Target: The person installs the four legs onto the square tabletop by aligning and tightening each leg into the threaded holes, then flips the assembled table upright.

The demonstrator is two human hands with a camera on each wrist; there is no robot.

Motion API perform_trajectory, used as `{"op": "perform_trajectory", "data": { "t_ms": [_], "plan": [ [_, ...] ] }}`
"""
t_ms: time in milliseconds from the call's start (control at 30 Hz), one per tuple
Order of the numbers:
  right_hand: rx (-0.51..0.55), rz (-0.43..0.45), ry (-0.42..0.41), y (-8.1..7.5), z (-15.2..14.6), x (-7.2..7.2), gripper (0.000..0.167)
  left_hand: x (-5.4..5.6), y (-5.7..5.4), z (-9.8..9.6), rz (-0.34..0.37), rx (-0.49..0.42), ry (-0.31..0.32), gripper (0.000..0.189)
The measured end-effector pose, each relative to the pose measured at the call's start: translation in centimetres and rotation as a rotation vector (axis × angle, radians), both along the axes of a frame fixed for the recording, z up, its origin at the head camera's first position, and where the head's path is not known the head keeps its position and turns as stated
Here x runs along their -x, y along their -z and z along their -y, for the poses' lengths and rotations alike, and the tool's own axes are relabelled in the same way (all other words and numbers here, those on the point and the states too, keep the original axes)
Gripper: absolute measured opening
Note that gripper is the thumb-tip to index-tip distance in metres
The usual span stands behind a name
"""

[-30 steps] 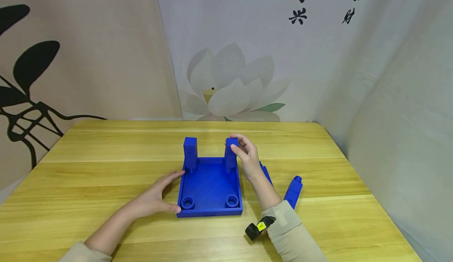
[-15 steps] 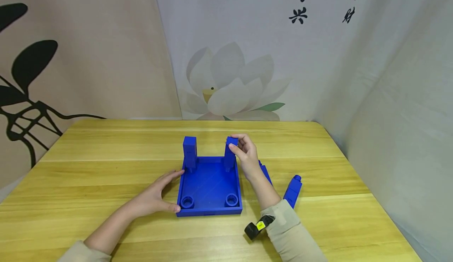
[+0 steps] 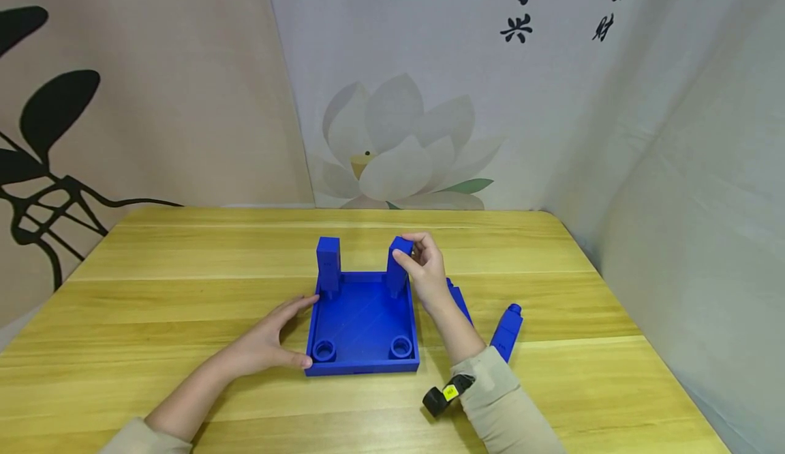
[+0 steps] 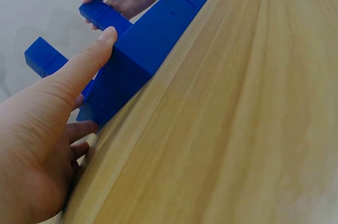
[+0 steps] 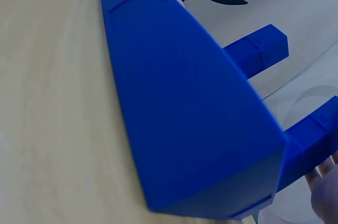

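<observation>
A square blue tray-like base (image 3: 368,369) lies on the table, with round sockets (image 3: 401,347) in its two near corners. My right hand (image 3: 429,273) pinches the upper end of a blue post (image 3: 398,266) at the far right corner; its lower end meets the base there. Another blue post (image 3: 328,266) stands upright at the far left corner. Along the base's left side rests my left hand (image 3: 264,345), thumb at the near corner and fingertips farther back. In the right wrist view, the base's outer wall (image 5: 185,102) fills the middle, and the right hand (image 5: 325,187) shows only partly.
Two loose blue posts lie right of the base: one (image 3: 506,331) beyond the right forearm, the other (image 3: 458,300) partly hidden by that arm. A black wrist camera (image 3: 444,396) hangs at the right cuff. A printed cloth backdrop (image 3: 405,99) stands behind the wooden table (image 3: 214,290).
The post in my right hand has turned slightly about its length and its top leans a little left, with thumb and fingers shifting along. My left hand and the base stay nearly still.
</observation>
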State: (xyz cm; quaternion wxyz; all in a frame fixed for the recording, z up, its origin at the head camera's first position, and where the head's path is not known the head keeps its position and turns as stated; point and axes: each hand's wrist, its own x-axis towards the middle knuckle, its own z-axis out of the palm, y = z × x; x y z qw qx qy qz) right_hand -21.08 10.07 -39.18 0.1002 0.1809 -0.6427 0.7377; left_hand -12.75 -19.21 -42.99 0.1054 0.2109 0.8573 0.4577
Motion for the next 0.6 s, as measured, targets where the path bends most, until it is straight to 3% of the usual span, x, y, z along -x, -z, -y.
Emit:
{"op": "perform_trajectory", "data": {
  "t_ms": [200,400,600],
  "plan": [
    [-0.067,0.017,0.038,0.07,0.0,-0.05,0.033,-0.05,0.08,0.01,-0.01,0.006,0.003,0.1],
    [-0.059,0.015,0.034,0.05,0.01,-0.15,0.034,-0.08,0.15,0.02,-0.006,0.01,0.005,0.1],
    [-0.038,-0.041,-0.037,0.1,-0.19,-0.21,0.034,-0.09,0.19,0.03,0.006,0.01,0.004,0.1]
  ]
}}
